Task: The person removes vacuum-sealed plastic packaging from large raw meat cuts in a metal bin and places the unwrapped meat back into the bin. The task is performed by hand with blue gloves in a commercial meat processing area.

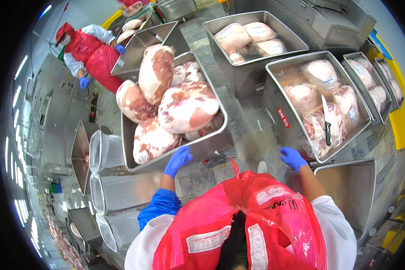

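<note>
My left hand (178,161), in a blue glove, is just in front of the near wall of a stainless-steel meat bin (202,150). It holds nothing that I can see; whether it touches the wall cannot be told. Large raw meat pieces (189,108) are heaped above that bin's rim. To the right, my right hand (293,158), also gloved and with nothing visible in it, hangs by the near left side of another steel bin (280,98). In that bin, a black-handled knife (326,123) lies on a plastic-wrapped meat piece (310,130), among other bagged pieces in brownish liquid.
Another bin (219,59) of bagged meat stands behind. An open steel bin (351,199) is at my right. Plastic-lined containers (121,192) stand at left. A person (91,54) in a red apron stands beyond a steel bin (155,35). Tiled floor (253,135) shows between bins.
</note>
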The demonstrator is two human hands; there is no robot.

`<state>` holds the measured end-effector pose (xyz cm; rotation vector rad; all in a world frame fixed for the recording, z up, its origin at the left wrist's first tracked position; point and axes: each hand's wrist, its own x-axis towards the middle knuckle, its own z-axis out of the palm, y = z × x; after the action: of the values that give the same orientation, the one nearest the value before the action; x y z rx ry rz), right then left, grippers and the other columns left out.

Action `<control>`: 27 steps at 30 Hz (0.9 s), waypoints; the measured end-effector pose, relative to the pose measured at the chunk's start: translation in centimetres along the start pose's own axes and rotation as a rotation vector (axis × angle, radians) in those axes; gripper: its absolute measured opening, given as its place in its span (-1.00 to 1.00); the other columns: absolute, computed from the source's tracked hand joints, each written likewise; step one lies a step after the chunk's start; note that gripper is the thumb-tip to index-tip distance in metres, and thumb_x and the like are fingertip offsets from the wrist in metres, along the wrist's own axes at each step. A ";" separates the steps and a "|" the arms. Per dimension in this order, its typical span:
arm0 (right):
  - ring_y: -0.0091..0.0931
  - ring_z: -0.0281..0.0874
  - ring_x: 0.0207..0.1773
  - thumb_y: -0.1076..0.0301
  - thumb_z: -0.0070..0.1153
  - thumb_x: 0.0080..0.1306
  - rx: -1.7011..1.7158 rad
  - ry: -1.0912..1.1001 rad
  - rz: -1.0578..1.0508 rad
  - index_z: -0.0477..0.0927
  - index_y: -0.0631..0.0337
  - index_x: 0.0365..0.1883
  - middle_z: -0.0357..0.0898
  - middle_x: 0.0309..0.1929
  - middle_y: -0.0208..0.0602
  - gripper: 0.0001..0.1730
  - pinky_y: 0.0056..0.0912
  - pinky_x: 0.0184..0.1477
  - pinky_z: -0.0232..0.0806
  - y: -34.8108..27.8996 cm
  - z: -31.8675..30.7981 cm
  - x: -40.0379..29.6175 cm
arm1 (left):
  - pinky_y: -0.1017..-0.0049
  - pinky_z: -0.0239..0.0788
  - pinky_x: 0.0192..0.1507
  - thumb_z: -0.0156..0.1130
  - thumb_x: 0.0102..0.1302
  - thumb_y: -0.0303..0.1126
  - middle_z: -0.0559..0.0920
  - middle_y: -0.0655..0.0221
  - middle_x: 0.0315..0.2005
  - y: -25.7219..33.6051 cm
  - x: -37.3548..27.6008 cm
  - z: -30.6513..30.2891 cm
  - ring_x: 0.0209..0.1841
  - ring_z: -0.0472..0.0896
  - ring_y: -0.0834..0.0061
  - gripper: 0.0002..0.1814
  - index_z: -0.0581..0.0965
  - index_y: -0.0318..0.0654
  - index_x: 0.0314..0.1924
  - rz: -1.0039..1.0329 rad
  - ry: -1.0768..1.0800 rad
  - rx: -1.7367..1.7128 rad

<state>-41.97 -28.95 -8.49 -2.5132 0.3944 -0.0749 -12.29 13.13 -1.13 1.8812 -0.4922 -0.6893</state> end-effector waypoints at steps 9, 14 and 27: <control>-0.20 0.45 -0.14 0.27 -0.01 0.09 0.293 0.042 -0.143 0.43 0.26 -0.13 0.48 -0.22 -0.02 -0.62 -0.27 -0.08 0.30 -2.9 -16.6 17.3 | 0.57 0.24 -0.05 0.01 0.21 -0.34 0.52 0.31 -0.26 20.0 9.0 6.3 -0.17 0.45 0.53 -0.63 0.38 -0.34 0.00 0.255 -0.096 0.141; -0.32 0.50 -0.19 0.30 0.02 0.11 0.269 0.030 -0.111 0.44 0.27 -0.11 0.53 -0.23 -0.10 -0.62 -0.37 -0.11 0.33 0.2 -19.7 25.7 | 0.58 0.26 -0.05 0.03 0.23 -0.43 0.51 0.35 -0.22 21.1 14.0 3.7 -0.13 0.46 0.56 -0.68 0.39 -0.34 -0.01 0.214 -0.071 0.110; -0.20 0.47 -0.17 0.27 0.02 0.05 -0.140 -0.093 0.160 0.47 0.26 -0.18 0.51 -0.24 -0.04 -0.64 -0.25 -0.10 0.32 6.5 -28.8 35.3 | 0.60 0.26 -0.11 0.03 0.23 -0.43 0.52 0.36 -0.22 23.7 31.1 1.6 -0.16 0.45 0.59 -0.69 0.41 -0.36 -0.03 0.190 -0.082 -0.036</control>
<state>-14.00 -60.23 10.42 -2.6001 0.5780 0.1368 9.40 -16.32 12.80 1.7515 -0.6972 -0.6463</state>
